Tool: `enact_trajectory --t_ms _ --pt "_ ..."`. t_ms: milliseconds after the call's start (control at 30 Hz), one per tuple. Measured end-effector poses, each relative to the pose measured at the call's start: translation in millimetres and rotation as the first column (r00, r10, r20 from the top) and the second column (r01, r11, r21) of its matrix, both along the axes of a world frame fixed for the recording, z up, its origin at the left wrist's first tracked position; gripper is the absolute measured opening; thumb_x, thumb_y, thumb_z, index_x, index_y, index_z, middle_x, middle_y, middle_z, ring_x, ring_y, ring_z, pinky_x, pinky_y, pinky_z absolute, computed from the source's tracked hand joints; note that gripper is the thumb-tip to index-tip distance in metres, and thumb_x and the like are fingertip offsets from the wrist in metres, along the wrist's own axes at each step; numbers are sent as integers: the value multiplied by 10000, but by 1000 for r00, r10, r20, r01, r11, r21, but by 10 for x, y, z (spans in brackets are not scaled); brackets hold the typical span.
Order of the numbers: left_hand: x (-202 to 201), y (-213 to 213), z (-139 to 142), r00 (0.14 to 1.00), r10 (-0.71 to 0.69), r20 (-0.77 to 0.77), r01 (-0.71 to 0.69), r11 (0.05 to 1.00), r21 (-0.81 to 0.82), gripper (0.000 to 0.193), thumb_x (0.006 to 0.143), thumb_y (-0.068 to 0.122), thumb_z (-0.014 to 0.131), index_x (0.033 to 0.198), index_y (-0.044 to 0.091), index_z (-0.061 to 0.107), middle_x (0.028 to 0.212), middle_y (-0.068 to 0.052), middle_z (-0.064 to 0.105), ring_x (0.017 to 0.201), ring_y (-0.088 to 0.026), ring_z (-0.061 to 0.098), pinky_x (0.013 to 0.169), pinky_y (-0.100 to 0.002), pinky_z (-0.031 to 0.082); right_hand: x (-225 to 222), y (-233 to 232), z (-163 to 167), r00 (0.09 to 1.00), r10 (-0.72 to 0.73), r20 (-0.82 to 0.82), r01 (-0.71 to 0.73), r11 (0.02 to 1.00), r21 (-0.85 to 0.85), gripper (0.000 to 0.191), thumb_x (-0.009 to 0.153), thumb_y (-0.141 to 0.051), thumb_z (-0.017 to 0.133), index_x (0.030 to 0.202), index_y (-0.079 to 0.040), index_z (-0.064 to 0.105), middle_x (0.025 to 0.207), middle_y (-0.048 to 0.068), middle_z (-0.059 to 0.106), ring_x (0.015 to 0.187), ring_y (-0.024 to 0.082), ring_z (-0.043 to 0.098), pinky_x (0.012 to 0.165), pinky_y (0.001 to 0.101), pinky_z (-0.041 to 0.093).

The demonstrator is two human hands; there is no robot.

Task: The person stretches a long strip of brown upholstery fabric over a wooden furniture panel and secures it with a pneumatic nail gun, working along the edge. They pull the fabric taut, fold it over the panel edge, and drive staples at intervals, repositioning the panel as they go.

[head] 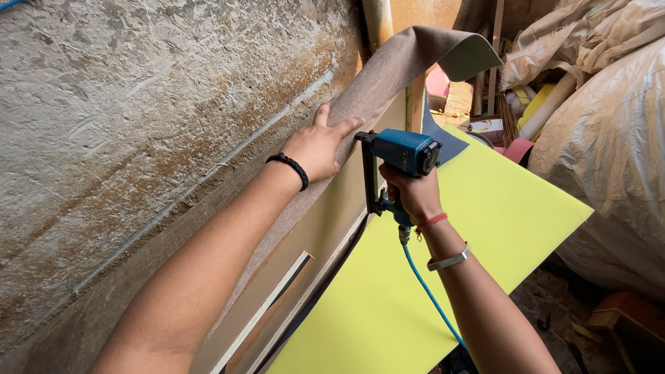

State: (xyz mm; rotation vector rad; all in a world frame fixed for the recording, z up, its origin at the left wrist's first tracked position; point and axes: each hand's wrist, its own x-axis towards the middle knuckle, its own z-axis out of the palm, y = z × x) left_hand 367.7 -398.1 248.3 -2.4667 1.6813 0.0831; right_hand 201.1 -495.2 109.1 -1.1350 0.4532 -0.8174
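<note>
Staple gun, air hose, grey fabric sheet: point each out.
staple gun [407,154], head view, on its blue body above the right hand's grip.
air hose [428,294], head view, mid-run of the blue hose below the handle.
grey fabric sheet [388,73], head view, on the raised flap beyond the left hand.

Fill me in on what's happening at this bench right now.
A person presses the left hand flat on a grey-brown fabric sheet laid over a board edge. The right hand grips a blue pneumatic stapler, its nose against the board beside the fabric; a blue air hose trails down. A yellow-green panel lies beneath.
</note>
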Motion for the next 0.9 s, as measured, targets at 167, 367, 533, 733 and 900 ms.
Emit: enact_trajectory --t_ms 167,367,533,733,900 --pt "-33 12 38 1000 -17 16 16 1000 11 1009 728 139 819 1542 445 308 1627 -313 124 1214 -457 600 1017 -459 523 -47 310 6 997 35 -64 -37 999 -29 114 851 -46 766 938 -9 702 623 38 598 465 111 534 440 277 435" --pt "-219 58 248 999 21 24 -25 990 140 1294 566 211 980 1565 460 195 1648 -294 41 1276 -428 570 1053 -425 518 -113 520 -93 992 56 -109 -58 998 -17 109 848 -42 752 929 -7 689 668 7 656 470 102 555 438 270 444" --pt "-228 67 289 999 -31 17 28 982 185 1433 583 417 989 1594 456 -25 1647 -297 -42 1345 -455 484 1094 -446 472 -187 350 -517 913 38 -407 -64 997 -50 270 868 -195 806 922 57 724 686 94 654 533 151 589 509 319 467" --pt "227 245 -12 955 -97 -280 100 995 -4 1080 917 491 651 1647 264 -112 1725 -212 -54 1484 -429 337 1180 -482 333 -591 580 -1072 351 -271 -896 -320 865 -387 459 823 -387 768 1122 -39 738 978 141 760 893 272 734 796 375 567" --pt "504 468 -316 778 -359 -516 236 927 -291 1085 967 553 633 1598 -38 -21 1672 -319 79 1577 -387 133 1255 -383 151 -312 1444 -777 935 83 -345 -41 991 129 429 910 -391 669 1156 -40 676 1050 103 746 975 244 729 795 363 583"
